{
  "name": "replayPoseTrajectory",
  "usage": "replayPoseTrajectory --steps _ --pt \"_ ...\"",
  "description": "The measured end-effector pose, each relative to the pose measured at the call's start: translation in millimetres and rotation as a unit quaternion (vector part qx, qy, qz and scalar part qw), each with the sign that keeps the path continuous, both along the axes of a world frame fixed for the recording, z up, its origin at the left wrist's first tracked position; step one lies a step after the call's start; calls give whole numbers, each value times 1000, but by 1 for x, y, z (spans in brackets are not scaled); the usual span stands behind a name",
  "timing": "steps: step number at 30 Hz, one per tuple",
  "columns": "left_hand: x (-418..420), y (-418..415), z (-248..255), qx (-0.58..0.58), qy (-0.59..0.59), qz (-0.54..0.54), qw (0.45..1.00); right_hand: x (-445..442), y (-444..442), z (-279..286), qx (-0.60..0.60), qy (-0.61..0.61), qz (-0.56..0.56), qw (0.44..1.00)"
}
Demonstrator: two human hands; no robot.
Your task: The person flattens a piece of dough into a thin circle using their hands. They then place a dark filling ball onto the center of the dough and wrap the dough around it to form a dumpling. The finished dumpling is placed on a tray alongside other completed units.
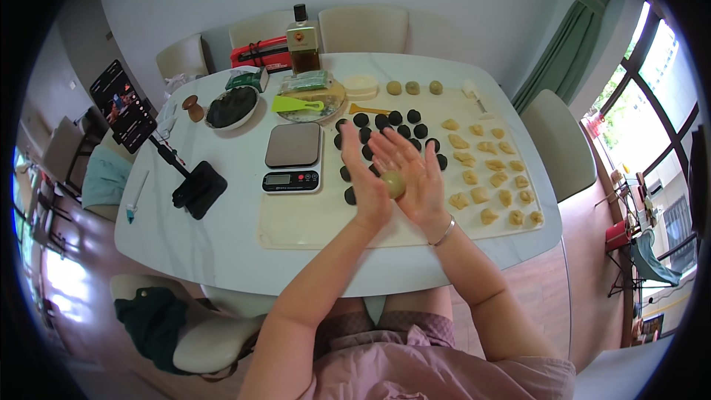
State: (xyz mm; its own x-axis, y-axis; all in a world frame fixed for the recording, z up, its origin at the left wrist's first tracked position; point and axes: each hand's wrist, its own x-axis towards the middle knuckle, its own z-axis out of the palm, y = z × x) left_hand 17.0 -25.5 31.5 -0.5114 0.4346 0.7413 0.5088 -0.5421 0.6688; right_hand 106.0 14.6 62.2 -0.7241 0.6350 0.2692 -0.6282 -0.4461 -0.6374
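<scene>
Between my two palms rests a greenish-yellow ball (393,184) of dough or filling, above the cream mat (300,230). My left hand (366,180) stands edge-up against the ball's left side, fingers straight. My right hand (414,180) lies palm up under its right side, fingers spread, a bracelet on the wrist. Black balls (361,119) lie in loose rows behind and beside my hands, some hidden by them. Yellowish irregular dough pieces (479,195) are set out to the right. Several similar greenish balls (412,88) sit in a row at the mat's far edge.
Left of my hands stands a digital kitchen scale (293,147). Beyond it are a lime-green scraper (291,104), a plate (336,108), a bowl of black material (232,108) and a glass bottle (303,47). A phone (122,105) on a stand (200,191) occupies the table's left side.
</scene>
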Motion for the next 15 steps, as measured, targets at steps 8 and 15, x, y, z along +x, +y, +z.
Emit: replayPoseTrajectory --steps 8,15 --pt "13 -2 -5 10 358 135 924 0 21 -32 -53 -82 83 992" --pt "-19 2 -2 -24 106 139 984 5 11 4 -126 11 45 991"
